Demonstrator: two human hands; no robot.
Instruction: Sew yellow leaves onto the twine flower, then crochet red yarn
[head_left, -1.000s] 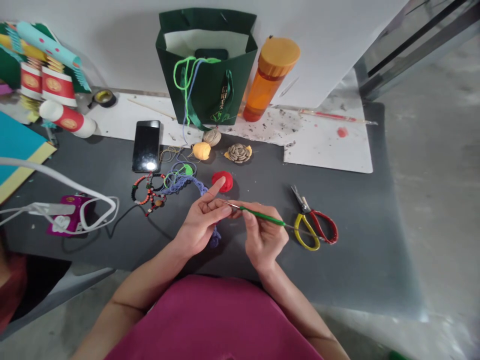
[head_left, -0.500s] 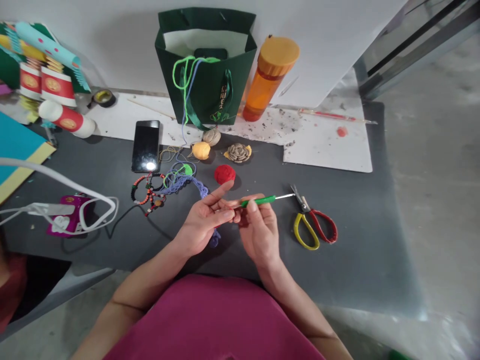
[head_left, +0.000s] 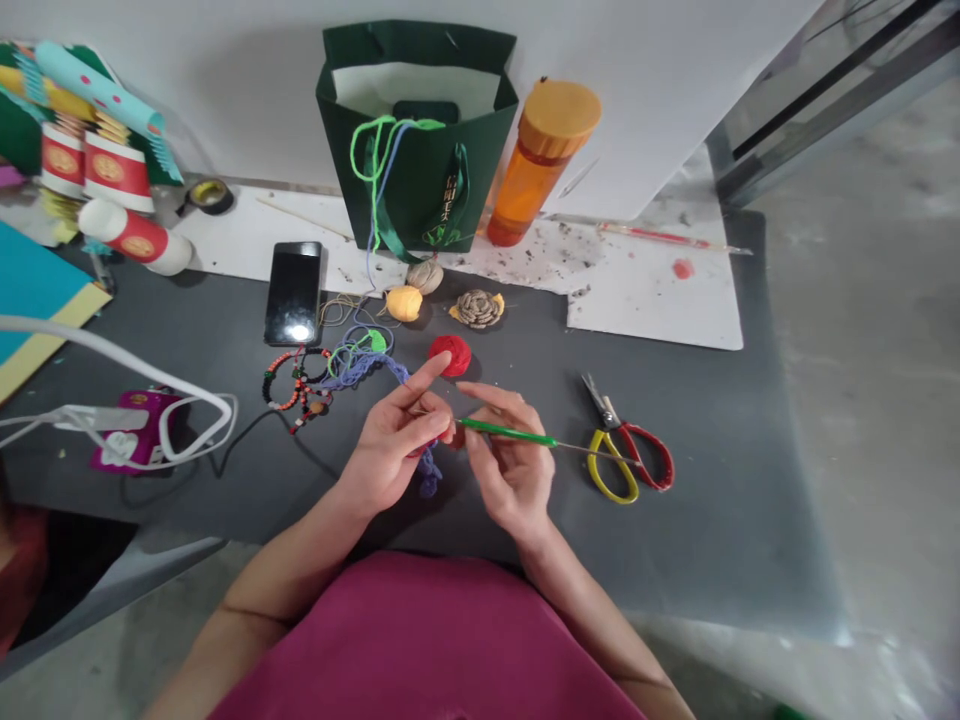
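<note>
My left hand [head_left: 394, 438] is raised over the dark grey mat [head_left: 675, 560], its fingertips pinching a small red yarn piece [head_left: 455, 437]. Its index finger points up, just short of a red crocheted ball [head_left: 452, 354]. My right hand [head_left: 510, 465] is shut on a green-handled crochet hook [head_left: 506, 432], whose thin tip reaches the left fingertips. A purple crocheted cord [head_left: 367, 368] runs behind my left hand and hangs below it [head_left: 429, 484]. The hand hides the cord's middle.
Yellow-and-red-handled scissors [head_left: 622, 450] lie right of my hands. Ahead are a beaded bracelet [head_left: 289, 375], tangled green threads, a black phone [head_left: 292, 293], two woven flowers, a green paper bag [head_left: 405, 190] and an orange bottle [head_left: 544, 160]. A white cable [head_left: 150, 390] lies to the left.
The crochet hook's tip has swung back left from pointing right, toward my left fingertips. My right hand has shifted slightly right, and its fingers have spread more.
</note>
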